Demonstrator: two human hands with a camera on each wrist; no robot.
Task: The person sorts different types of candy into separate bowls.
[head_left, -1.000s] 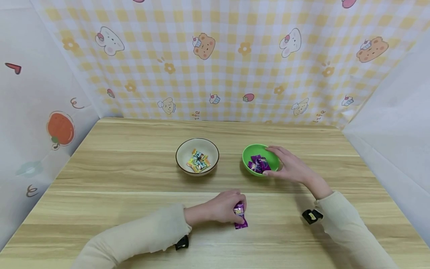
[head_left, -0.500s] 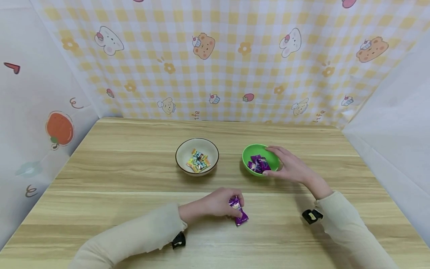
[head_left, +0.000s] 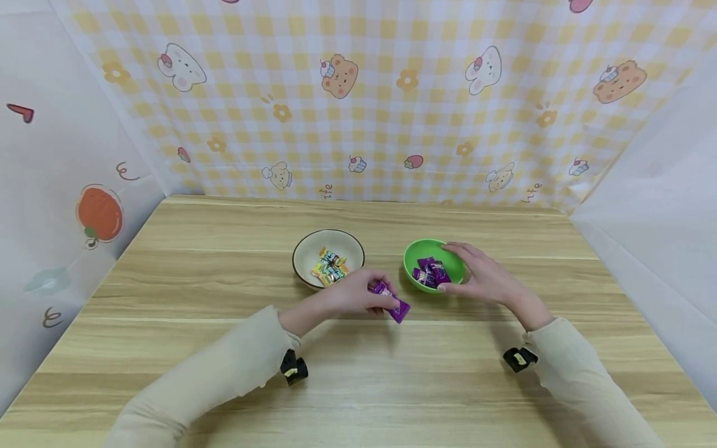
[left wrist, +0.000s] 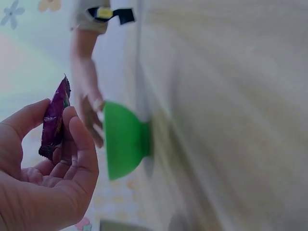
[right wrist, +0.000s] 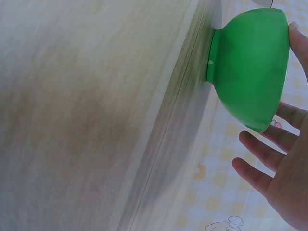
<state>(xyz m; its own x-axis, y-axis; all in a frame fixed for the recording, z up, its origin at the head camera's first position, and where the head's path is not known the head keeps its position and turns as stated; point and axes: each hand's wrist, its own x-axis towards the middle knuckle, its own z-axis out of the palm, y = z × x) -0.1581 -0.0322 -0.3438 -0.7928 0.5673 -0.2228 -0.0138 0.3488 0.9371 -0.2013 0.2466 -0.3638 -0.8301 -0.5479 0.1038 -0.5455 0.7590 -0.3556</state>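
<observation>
My left hand (head_left: 355,294) pinches a purple wrapped candy (head_left: 399,310) between thumb and fingers, raised over the table in front of the two bowls. In the left wrist view that candy (left wrist: 54,118) stands nearly on end, its crimped edges showing. My right hand (head_left: 486,277) holds the right side of a green bowl (head_left: 413,254), thumb at the near rim and fingertips at the far rim. Several purple candies (head_left: 431,272) lie inside this bowl. Seen from the right wrist, the bowl (right wrist: 252,67) stands upright on its foot, some fingers spread away from it.
A cream bowl (head_left: 305,254) with a dark rim stands left of the green one, holding yellow-and-green wrapped candies (head_left: 329,266). My left hand overlaps its near right edge in the head view. Behind the wooden table (head_left: 224,224) hangs a yellow checked cloth (head_left: 381,112).
My left hand has lifted the purple candy off the table's front area and carried it away from me, toward the bowls. The right hand and green bowl have stayed in place.
</observation>
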